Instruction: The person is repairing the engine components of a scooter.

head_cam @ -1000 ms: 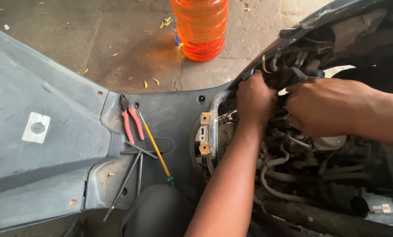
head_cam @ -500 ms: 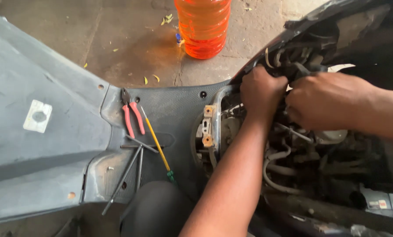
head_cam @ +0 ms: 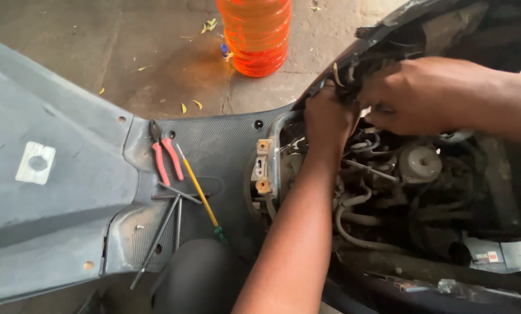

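Note:
Both my hands work inside the open body of a scooter [head_cam: 423,174], among hoses and wires. My left hand [head_cam: 329,116] reaches up from below and grips a bundle of wires [head_cam: 344,72] at the upper edge of the opening. My right hand [head_cam: 423,96] comes in from the right, fingers closed on the same bundle just beside the left. What the fingertips pinch is hidden. A round grey cap [head_cam: 420,164] sits below my right hand.
On the grey scooter floor panel [head_cam: 68,192] lie red-handled pliers [head_cam: 166,152], a yellow-shafted screwdriver [head_cam: 201,195] and several thin metal tools [head_cam: 170,218]. An orange bottle of liquid [head_cam: 255,35] stands on the concrete floor behind. My knee [head_cam: 193,279] is at the bottom.
Both hands have shifted slightly up and to the right along the wire bundle. The tools on the panel have not moved.

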